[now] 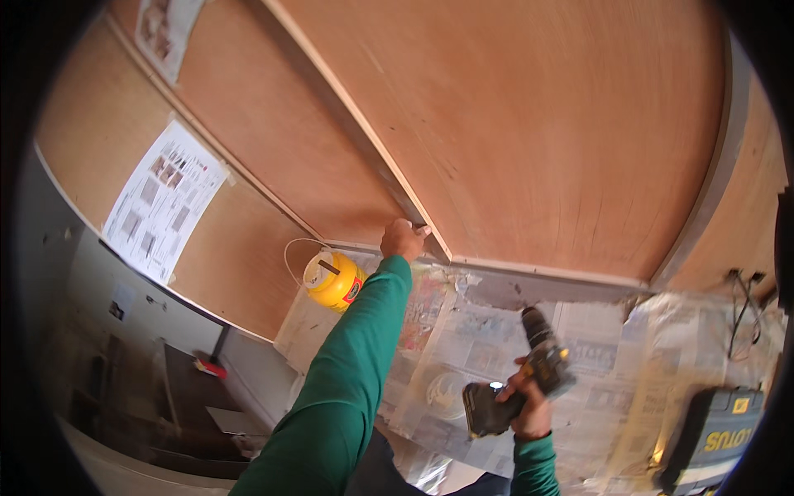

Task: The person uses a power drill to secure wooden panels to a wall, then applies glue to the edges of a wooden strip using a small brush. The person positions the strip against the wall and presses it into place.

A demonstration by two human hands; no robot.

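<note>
My left hand [402,240], at the end of a green sleeve, reaches up to the lower end of a pale wooden strip [364,116] running diagonally along the plywood panels [546,140], its fingers closed round the edge. Lower right, my right hand [528,409] grips a black and yellow cordless drill [546,364] by its handle, the chuck pointing up toward the base of the panel. A yellow plastic bucket [335,281] with a wire handle and a dark stick across its top sits just left of my left forearm.
Taped paper and newspaper sheets [604,364] cover the surface below the panels. A dark tool case [707,438] lies at right, near black cables [736,314]. A printed sheet [165,202] is taped to the left plywood, above a darker area with a red object [211,368].
</note>
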